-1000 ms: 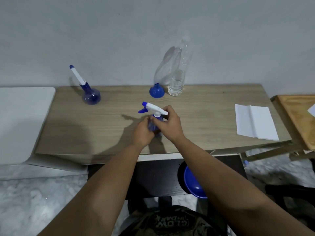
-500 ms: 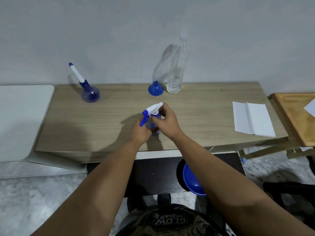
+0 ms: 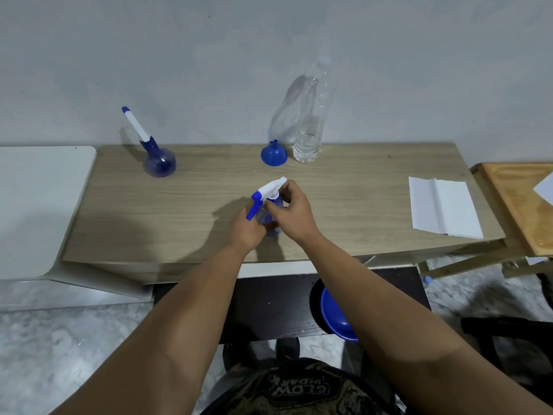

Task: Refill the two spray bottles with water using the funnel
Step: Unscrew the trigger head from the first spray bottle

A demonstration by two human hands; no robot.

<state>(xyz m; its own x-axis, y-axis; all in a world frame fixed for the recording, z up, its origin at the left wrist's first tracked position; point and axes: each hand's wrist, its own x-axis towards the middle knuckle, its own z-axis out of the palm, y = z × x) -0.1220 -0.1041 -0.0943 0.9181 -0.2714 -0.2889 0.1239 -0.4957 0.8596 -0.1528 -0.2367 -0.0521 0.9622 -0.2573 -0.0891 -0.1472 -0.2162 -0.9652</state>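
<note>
Wooden table (image 3: 359,205) is carrying everything. Near its back edge the clear water bottle (image 3: 308,139) is standing, blue funnel (image 3: 273,154) just beside it, mouth down, likely staged for pouring. Second spray bottle (image 3: 158,163) is sitting toward the table's back left. At table centre, left hand (image 3: 248,232) is gripping the near spray bottle (image 3: 270,215) by its body, probably bracing it, while right hand (image 3: 291,209) is pinching the spray head (image 3: 269,190) directly above, apparently turning it on its thread.
</note>
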